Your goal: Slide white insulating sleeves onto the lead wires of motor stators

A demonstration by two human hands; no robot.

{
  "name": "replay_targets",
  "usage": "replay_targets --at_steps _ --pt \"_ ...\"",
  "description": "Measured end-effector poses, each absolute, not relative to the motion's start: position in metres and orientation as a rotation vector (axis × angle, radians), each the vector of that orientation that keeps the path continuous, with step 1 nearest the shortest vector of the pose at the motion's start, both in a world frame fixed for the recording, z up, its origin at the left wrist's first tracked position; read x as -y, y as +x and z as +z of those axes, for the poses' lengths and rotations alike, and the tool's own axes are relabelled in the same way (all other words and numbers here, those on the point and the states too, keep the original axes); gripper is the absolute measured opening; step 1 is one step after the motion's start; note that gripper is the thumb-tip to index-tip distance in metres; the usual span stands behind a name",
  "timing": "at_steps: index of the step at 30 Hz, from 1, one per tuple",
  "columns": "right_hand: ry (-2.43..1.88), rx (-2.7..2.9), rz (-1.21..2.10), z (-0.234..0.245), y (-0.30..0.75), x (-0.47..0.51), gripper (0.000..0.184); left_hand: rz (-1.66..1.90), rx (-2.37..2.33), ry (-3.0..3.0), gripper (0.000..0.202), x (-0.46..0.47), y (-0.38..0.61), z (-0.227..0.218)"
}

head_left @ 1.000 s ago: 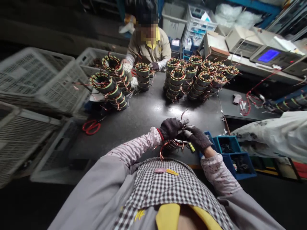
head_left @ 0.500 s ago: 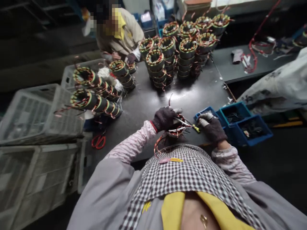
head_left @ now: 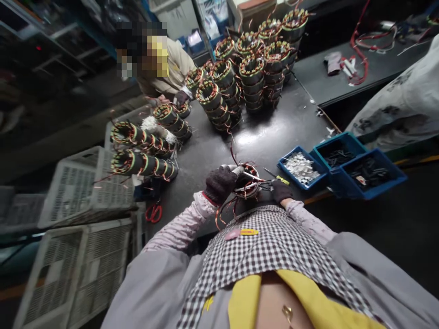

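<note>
- My left hand, in a dark knit glove with pale fingertips [head_left: 221, 183], pinches a slim white tubular sleeve [head_left: 251, 175] between thumb and fingers at the ring's upper left rim.
- My right hand, in a matching dark glove [head_left: 281, 190], sits low on the opposite side, by dark wire ends [head_left: 265, 183] that reach out from the ring; its fingers are mostly hidden, and I cannot tell whether they grip anything.
- Between the two, the dark metal ring wound with copper wire [head_left: 253, 191] rests on the black tabletop [head_left: 209, 148] just in front of my checked apron [head_left: 260, 256], loose copper leads trailing toward me.
- The step in hand, as I judge it, is managing the sleeve and leads at the ring's rim; the next move calls for a steady left pinch and a clear view of the wire ends.
- Just beyond my right hand lies a small yellow-handled tool [head_left: 283, 180]; farther right, a blue plastic bin [head_left: 291, 176] holds short white pieces, beside two bins of dark parts.
- Farther out, similar rings stand in upright stacks [head_left: 252, 91]; to the left, tilted rows [head_left: 142, 162] lie near red-handled scissors [head_left: 153, 213].
- Across the table, a co-worker's gloved hand [head_left: 180, 98] touches another ring.
</note>
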State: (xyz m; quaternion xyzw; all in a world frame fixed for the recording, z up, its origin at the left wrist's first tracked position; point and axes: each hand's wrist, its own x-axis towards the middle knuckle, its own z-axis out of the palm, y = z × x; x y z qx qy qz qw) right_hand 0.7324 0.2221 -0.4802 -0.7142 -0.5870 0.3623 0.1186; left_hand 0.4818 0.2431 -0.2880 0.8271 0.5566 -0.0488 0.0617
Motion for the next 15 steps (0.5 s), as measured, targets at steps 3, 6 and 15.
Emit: replay_targets --at_steps 3,6,15 --pt "-2.003 1.442 1.16 -0.465 0.759 -0.204 0.029 -0.17 -1.774 2.492 0.043 -0.241 0.485 -0.291" --pt "-1.653 1.325 1.1 -0.427 0.772 -0.181 0.036 -0.183 -1.821 2.493 0.042 -0.241 0.49 -0.291" --pt "-1.437 1.352 0.882 -0.363 0.732 -0.163 0.033 -0.298 -1.902 2.46 0.041 -0.24 0.496 -0.283"
